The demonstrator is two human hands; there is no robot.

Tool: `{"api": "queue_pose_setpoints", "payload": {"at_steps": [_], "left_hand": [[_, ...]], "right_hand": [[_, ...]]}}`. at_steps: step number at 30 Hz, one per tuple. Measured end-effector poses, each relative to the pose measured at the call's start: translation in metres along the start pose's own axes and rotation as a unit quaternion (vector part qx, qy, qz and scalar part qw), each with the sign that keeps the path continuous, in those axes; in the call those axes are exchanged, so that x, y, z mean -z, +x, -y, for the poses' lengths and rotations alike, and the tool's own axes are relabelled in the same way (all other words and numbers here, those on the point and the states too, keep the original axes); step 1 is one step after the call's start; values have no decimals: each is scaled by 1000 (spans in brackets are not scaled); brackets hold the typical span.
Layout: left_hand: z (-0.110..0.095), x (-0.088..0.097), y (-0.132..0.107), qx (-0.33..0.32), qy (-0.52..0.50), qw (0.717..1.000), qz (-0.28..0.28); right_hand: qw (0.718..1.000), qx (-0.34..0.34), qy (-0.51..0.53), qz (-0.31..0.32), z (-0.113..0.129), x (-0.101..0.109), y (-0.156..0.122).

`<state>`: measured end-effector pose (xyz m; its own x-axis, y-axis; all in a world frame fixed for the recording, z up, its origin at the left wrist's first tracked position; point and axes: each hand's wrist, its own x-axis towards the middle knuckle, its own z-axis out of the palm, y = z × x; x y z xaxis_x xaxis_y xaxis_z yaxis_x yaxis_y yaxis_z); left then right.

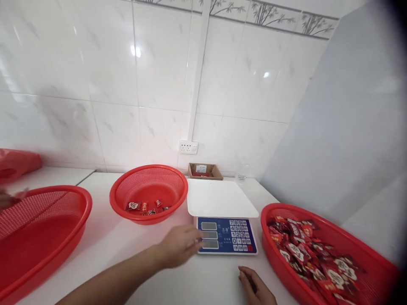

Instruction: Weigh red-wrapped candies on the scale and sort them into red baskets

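An electronic scale (222, 199) with a white weighing plate and a blue keypad panel (227, 236) stands in the middle of the white table (108, 241). My left hand (179, 245) reaches in from the lower left and rests against the left edge of the keypad panel, fingers loosely curled, nothing visible in them. My right hand (254, 288) lies on the table just in front of the scale, fingers curled under, holding nothing that I can see. A red basket (375, 262) at the right holds several red wrapped candies (305, 254).
A round red mesh basket (148, 192) behind the left hand holds a few wrapped candies. A large red basket (47, 237) sits at the far left, with a red bag (15, 163) behind it. A small cardboard box (205, 171) and a wall socket (188, 147) are at the tiled wall.
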<state>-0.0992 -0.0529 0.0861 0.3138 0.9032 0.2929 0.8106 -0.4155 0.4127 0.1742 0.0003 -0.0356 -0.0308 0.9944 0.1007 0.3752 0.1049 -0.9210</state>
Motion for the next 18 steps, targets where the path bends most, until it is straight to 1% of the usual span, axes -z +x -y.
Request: {"api": "queue_pose_setpoints", "payload": {"at_steps": [2,4,6,8,11,14,18], "left_hand": [[-9,-30,-1,-63,-32,994,81],[-13,-56,-2,-92,-54,985,135],[-13,-77,-3,-81,-98,981,150],[-10,-90,-3,-51,-148,978,140],[-2,-98,-3,-22,-185,975,124],[3,-100,-2,-15,-200,972,122],[4,-102,-2,-17,-209,970,119]], "right_hand": [[1000,20,-13,-8,7,1,-2],[999,42,-32,-11,13,0,-6],[997,59,-47,-10,16,-2,-8],[996,69,-55,-11,17,-3,-9],[995,79,-52,-18,18,-5,-9],[995,83,-52,-29,18,-7,-10],[994,82,-53,-42,17,-9,-11]]}}
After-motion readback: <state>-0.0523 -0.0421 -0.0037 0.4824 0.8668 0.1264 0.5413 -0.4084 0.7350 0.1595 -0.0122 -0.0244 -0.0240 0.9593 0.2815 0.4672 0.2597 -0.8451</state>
